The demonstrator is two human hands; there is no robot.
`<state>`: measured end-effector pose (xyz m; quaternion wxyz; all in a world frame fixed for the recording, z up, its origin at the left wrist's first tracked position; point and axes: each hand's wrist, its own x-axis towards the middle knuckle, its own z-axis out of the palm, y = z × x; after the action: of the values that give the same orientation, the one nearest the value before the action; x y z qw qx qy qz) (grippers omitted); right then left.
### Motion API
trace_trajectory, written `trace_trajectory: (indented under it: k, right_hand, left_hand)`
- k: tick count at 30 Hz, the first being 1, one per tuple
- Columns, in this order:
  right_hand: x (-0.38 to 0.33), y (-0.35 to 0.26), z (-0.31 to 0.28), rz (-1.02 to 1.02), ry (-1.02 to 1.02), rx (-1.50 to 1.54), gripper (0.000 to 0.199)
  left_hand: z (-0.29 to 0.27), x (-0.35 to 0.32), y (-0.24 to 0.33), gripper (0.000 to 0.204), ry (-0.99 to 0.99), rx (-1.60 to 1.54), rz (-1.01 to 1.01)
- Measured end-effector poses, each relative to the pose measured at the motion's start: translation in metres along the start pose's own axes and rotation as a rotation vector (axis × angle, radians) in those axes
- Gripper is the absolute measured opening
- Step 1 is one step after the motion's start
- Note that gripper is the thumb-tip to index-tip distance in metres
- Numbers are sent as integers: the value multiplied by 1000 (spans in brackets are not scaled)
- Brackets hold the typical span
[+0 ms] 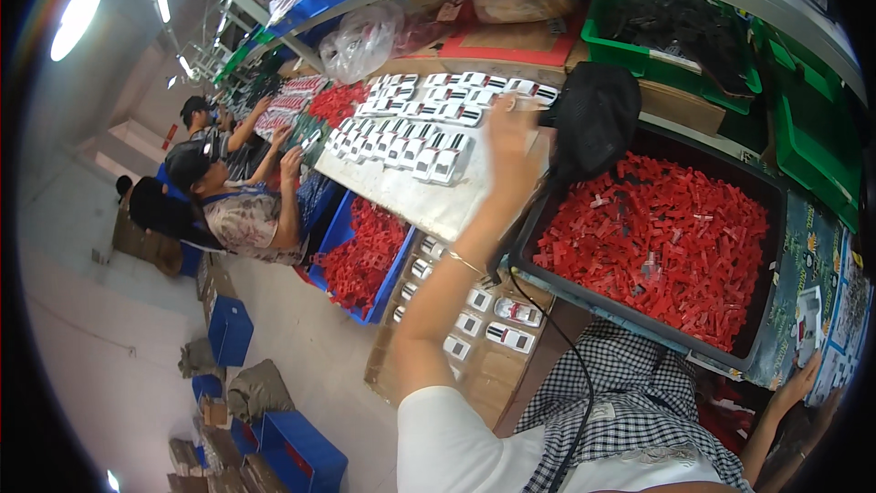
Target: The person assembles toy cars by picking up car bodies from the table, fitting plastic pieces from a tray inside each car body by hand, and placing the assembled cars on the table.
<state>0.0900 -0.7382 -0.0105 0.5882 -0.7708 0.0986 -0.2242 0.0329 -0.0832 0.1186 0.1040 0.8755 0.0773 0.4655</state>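
My right hand is nearest, low at the right edge, fingers spread flat against the printed cards stacked beside the tray; it seems to be resting on or steadying one, though I cannot tell whether it actually grips anything. Just inward of it sits the black tray, heaped with small red plastic pieces, and a black cable runs down past the tray's near corner across my checked lap. To the left of the tray, lower down, a cardboard sheet carries a few small white toy cars laid in loose rows. Farther out, my left hand is raised over the bench with the fingers partly curled near the far rows of white cars; motion blur hides whether a car is pinched in it, so I cannot say it holds one. To do this placing well, I judge the hand should come down squarely at the row's open end, keep the car's nose aligned with its neighbours, and avoid brushing the black mesh bag hanging just to the right. Beyond, along the bench to the left, other workers bend over more red parts, with green bins on the shelf behind.
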Motion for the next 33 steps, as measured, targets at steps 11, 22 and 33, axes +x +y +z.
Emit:
trace_trajectory:
  k: [11,22,33]
  right_hand:
    - [-34,-148,178,-387,-904,-39,20]
    - [-15,-124,215,-935,-1079,-816,33]
    - [-23,-138,216,-955,-1142,-721,15]
  left_hand:
    - [93,-25,238,40,-1012,-764,248]
    - [173,-30,184,21,-363,-886,-328]
    - [178,-37,188,20,-364,-845,-326]
